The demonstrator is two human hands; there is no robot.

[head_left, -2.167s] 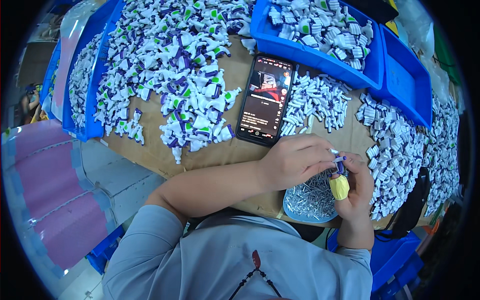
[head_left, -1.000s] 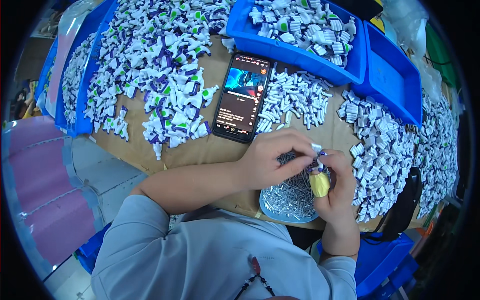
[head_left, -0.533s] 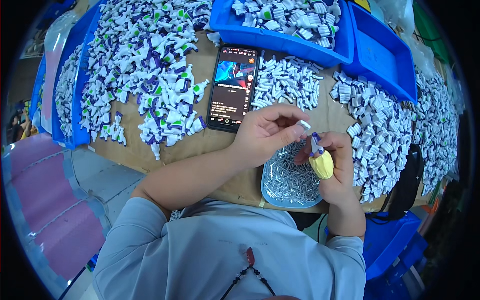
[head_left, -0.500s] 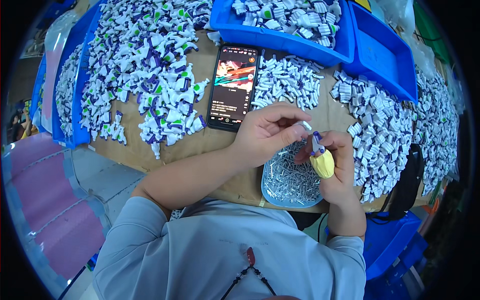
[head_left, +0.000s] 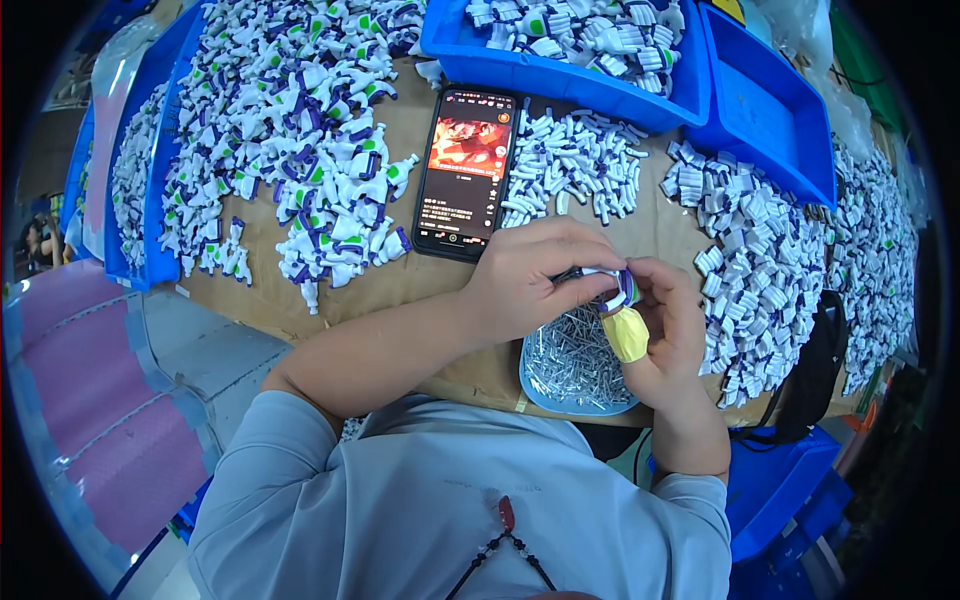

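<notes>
The small white-and-purple plastic piece point(head_left: 612, 287) sits pinched between both hands just above the shallow blue dish of metal pins point(head_left: 575, 362), at the near edge of the cardboard-covered table point(head_left: 430, 285). The left hand point(head_left: 535, 275) comes in from about eight o'clock and closes its fingertips on the piece's left end; the right hand point(head_left: 672, 325), rising from about five o'clock, holds the right end, its thumb wrapped in a yellow finger cot point(head_left: 627, 333) directly under the piece. Both grips are narrow, closed on the piece. Its long axis runs roughly nine to three o'clock, so each hand meets one end and neither is clearly nearer. A black phone point(head_left: 465, 170) with a lit screen lies at eleven o'clock from the hands, a loose heap of white parts point(head_left: 580, 170) at twelve, and more stacked white-and-purple parts point(head_left: 750, 270) at two to three o'clock.
</notes>
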